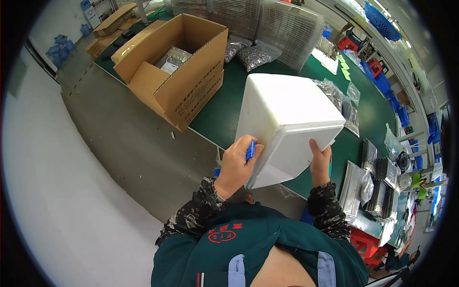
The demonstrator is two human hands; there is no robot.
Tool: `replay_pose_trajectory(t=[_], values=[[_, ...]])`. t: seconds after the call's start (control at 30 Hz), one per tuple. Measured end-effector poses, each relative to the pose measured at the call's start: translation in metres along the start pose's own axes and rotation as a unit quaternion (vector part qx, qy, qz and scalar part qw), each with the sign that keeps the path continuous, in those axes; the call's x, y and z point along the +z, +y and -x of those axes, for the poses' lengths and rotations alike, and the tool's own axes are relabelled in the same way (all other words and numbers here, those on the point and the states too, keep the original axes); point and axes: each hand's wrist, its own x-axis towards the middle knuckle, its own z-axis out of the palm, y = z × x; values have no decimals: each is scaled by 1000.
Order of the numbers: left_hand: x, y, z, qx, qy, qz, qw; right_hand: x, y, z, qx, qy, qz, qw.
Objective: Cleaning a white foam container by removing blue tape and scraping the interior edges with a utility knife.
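On my remote feed, the white foam box is held tilted at the near edge of the green table. My left hand has its fingers curled around a small blue tool, beside the box's left face. My right hand grips the right side, thumb on the near face. An open cardboard carton stands to the left; a clear bag of small parts lies behind.
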Motion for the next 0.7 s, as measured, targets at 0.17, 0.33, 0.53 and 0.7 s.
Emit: replay_pose_trajectory(t=[0.17, 0.33, 0.53, 0.7], values=[[-3, -4, 4, 82, 5, -75, 994, 8, -7, -1, -15, -8, 46, 999], [-6, -7, 10, 144, -4, -203, 969, 12, -8, 2, -20, -12, 39, 999], [-13, -8, 4, 194, -36, -167, 966, 8, -4, 0, -18, -36, 39, 998], [-20, -14, -9, 195, -113, -111, 968, 3, 0, -6, -30, -40, 69, 996]])
